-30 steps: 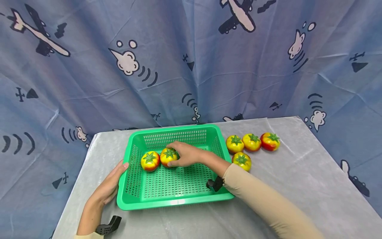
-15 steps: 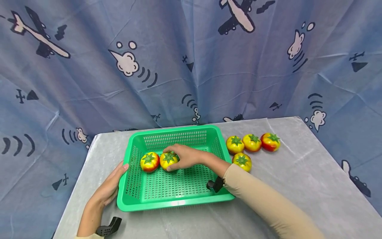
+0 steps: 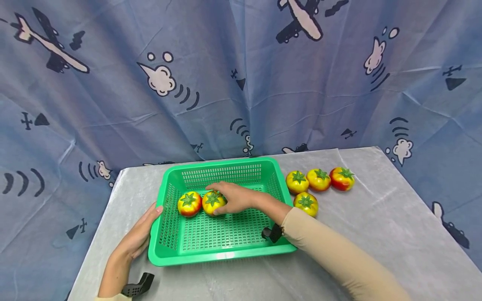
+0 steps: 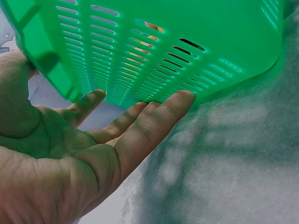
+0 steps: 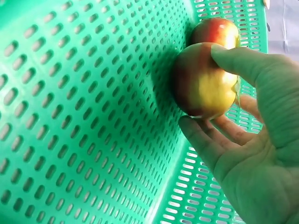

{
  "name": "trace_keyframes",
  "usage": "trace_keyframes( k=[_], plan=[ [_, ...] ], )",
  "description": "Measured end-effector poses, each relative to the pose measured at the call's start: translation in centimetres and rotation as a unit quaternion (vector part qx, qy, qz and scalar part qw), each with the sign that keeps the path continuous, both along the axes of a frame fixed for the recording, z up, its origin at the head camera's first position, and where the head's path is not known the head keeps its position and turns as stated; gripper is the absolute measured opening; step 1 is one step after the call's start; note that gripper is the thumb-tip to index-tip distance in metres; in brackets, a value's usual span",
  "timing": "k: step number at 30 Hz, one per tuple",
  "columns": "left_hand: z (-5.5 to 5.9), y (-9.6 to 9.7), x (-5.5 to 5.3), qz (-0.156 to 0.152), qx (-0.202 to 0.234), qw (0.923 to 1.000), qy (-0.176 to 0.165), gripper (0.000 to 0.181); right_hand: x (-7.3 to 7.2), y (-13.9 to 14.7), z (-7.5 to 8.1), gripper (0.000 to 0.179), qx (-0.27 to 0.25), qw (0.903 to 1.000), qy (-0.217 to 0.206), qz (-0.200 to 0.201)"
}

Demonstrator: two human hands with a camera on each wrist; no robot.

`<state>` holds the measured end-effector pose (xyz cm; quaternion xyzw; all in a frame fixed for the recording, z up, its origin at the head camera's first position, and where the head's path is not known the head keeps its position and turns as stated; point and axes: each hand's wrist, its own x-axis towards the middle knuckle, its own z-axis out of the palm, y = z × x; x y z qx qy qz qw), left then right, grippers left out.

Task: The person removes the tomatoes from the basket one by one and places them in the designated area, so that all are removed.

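Observation:
A green slotted plastic basket (image 3: 222, 256) stands on the table. Inside, my right hand (image 3: 238, 198) holds a yellow-red toy tomato (image 3: 213, 202) with a green leafy top. In the right wrist view, thumb and fingertips touch opposite sides of that tomato (image 5: 205, 88). A second toy tomato (image 3: 189, 204) sits beside it on the left. My left hand (image 3: 137, 234) grips the basket's left side, thumb on the rim. Its fingers (image 4: 154, 126) lie against the outer wall in the left wrist view.
Right of the basket, several more toy tomatoes (image 3: 318, 179) lie on the grey-covered table (image 3: 361, 225), one close to the basket's right rim. A blue curtain (image 3: 211, 83) with an airplane print hangs behind the table.
My right hand and the tomato it holds have shifted slightly toward the near side of the basket, then stayed put. The left hand has stayed at the rim.

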<state>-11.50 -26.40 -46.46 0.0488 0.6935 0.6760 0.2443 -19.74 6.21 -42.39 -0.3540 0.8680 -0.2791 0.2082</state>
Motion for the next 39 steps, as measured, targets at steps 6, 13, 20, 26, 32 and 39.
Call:
trace_keyframes(
  k=[6, 13, 20, 26, 32, 39],
  plan=[
    [0.0, 0.2, -0.2, 0.001, -0.006, 1.0, 0.004, 0.074, -0.1, 0.6, 0.3, 0.071, -0.007, 0.9999, 0.009, -0.004],
    [0.0, 0.2, -0.2, 0.0, -0.005, 0.9999, 0.011, 0.073, -0.4, 0.8, 1.3, 0.069, -0.014, 0.9995, 0.027, 0.0],
    [0.1, 0.0, -0.3, -0.001, -0.005, 0.9999, 0.015, 0.073, 0.1, 1.0, 2.2, 0.069, -0.004, 0.9995, 0.032, -0.006],
    [0.0, 0.0, -0.1, 0.003, 0.001, 0.9999, 0.015, 0.073, 0.9, 1.5, 3.1, 0.067, -0.001, 0.9993, 0.038, 0.003],
    [-0.3, 0.2, 0.1, 0.001, 0.006, 0.9999, 0.01, 0.073, 2.0, 3.0, 4.5, 0.067, -0.001, 0.9988, 0.049, -0.003],
    [-0.4, 0.0, 0.1, 0.002, 0.004, 0.9999, 0.014, 0.073, 3.5, 4.7, 5.6, 0.067, -0.024, 0.9967, 0.073, -0.025]
  ],
)
